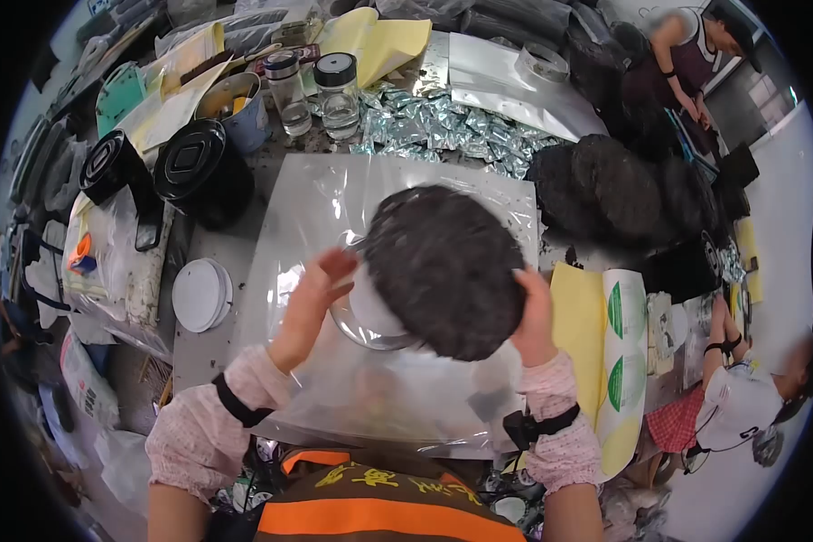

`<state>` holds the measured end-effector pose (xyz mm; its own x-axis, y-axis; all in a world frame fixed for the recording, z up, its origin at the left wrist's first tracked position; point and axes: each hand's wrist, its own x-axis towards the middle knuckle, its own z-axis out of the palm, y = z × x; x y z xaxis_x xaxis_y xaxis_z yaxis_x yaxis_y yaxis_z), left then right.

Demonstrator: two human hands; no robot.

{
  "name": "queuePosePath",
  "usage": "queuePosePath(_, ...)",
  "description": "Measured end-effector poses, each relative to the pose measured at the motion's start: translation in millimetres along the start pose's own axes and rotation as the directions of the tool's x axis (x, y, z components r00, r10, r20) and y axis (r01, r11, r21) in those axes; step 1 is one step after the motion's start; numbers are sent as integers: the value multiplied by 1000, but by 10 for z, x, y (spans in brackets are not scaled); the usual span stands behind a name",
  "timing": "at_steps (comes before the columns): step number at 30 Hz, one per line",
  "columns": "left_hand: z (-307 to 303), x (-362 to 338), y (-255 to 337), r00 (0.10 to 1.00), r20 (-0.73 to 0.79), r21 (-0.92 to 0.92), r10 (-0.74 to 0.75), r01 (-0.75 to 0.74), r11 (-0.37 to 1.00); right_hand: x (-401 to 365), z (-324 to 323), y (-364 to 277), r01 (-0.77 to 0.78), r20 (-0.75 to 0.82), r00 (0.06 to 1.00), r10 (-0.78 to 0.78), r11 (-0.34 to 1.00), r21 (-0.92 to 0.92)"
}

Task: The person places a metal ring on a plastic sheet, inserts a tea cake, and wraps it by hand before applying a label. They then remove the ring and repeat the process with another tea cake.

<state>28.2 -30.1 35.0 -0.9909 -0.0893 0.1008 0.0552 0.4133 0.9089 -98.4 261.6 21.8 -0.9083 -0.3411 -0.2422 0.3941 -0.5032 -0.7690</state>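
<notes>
A dark, rough, round pressed cake (447, 271), tilted and slightly blurred, is held above the work surface. My right hand (535, 316) grips its right edge, with some fingers hidden behind it. Just off the cake's left edge is my left hand (312, 303), fingers apart and holding nothing. Partly covered by the cake, a shiny-rimmed round disc or dish (370, 316) sits on the clear plastic sheets (307, 208). More dark round cakes (614, 185) are piled at the right back.
Black canisters (203, 172), lidded glass jars (337, 95) and a white round lid (201, 294) stand to the left. Small silver packets (461, 126) lie behind the sheets. Yellow paper (578, 334) lies on the right. Two other people (682, 63) are farther right.
</notes>
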Motion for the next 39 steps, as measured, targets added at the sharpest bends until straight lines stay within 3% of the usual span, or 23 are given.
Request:
queuePosePath(1, -33, 31, -10, 998, -55, -30, -43, 41, 999, -45, 204, 112, 13, 22, 1000, -9, 986, -168)
queuePosePath(2, -87, 69, -28, 989, -123, -65, -83, 76, 995, 85, 367, 505, 228, 18, 960, -280, 740, -633)
queuePosePath(5, -228, 235, 47, 956, -242, -147, -168, 135, 980, 65, 836, 461, 208, -45, 958, -284, 794, -571)
queuePosePath(8, -193, 219, 127, 954, -211, -263, -213, 155, 952, 96, 828, 427, 219, 18, 956, -294, 667, -712)
queuePosePath(11, 67, 238, -641, 962, -269, 314, 42, 46, 948, 323, 417, 964, 205, 60, 893, -446, 284, -937)
queuePosePath(12, 137, 221, -730, 937, -348, 245, 27, 64, 968, 315, 426, 969, 204, 52, 897, -438, 307, -930)
queuePosePath(15, -523, 271, -285, 932, -276, 408, 234, -106, 907, 288, 550, 846, 297, 117, 854, -507, 291, -910)
queuePosePath(16, -890, 334, -249, 907, -248, 591, 341, -137, 795, 273, 559, 803, 250, 83, 892, -445, 330, -910)
queuePosePath(18, -1152, 582, -70, 824, -279, 635, 493, -227, 739, 266, 478, 733, 251, 40, 905, -423, 456, -854)
queuePosePath(19, -1838, 624, -185, 806, -392, 772, 443, 26, 636, 254, 403, 648, 254, 23, 909, -417, 509, -823)
queuePosePath(20, -2170, 651, -383, 900, -338, 761, 275, 89, 643, 222, 279, 508, 290, 78, 881, -466, 403, -868)
queuePosePath(21, -2463, 665, -716, 901, -324, 751, 289, 59, 657, 163, 106, 333, 293, 136, 833, -537, 220, -930)
queuePosePath(23, -2651, 728, -678, 921, -385, 440, -57, 237, 866, 67, -359, -82, 216, 127, 800, -586, 84, -973)
queuePosePath(25, -2788, 789, -758, 949, -307, 376, -77, 195, 906, 122, -1065, -562, 127, -55, 739, -672, 219, -968)
queuePosePath(26, -2798, 807, -771, 957, -276, 342, -87, 183, 922, 212, -1514, -880, 17, -93, 711, -697, 149, -989)
queuePosePath(27, -2771, 824, -744, 955, -277, 331, -103, 195, 923, 307, -1774, -1111, 76, -283, 644, -711, 427, -901)
queuePosePath(30, -2726, 861, -592, 955, -245, 333, -166, 244, 911, 769, -2553, -1599, 166, -612, 541, -577, 787, -594)
queuePosePath(31, -2646, 879, -459, 970, -221, 461, -100, 195, 866, 903, -2592, -1702, 219, -666, 580, -470, 877, -428)
queuePosePath(33, -2665, 871, -389, 988, -147, 576, -39, 117, 809, 1049, -2455, -1748, 254, -652, 627, -426, 903, -345)
queuePosePath(34, -2606, 876, -240, 969, -189, 535, -159, 238, 811, 1151, -2478, -1746, 255, -681, 586, -440, 897, -360)
queuePosePath(35, -2699, 854, -397, 985, -153, 501, -85, 151, 852, 1265, -2658, -1732, 252, -644, 568, -513, 853, -458)
queuePosePath(37, -2724, 855, -385, 963, -187, 448, -193, 258, 856, 1479, -3052, -1779, 377, -558, 536, -633, 771, -513)
queuePosePath(39, -2656, 870, -309, 961, -199, 443, -190, 261, 857, 1431, -2746, -1722, 507, -539, 559, -630, 774, -380)
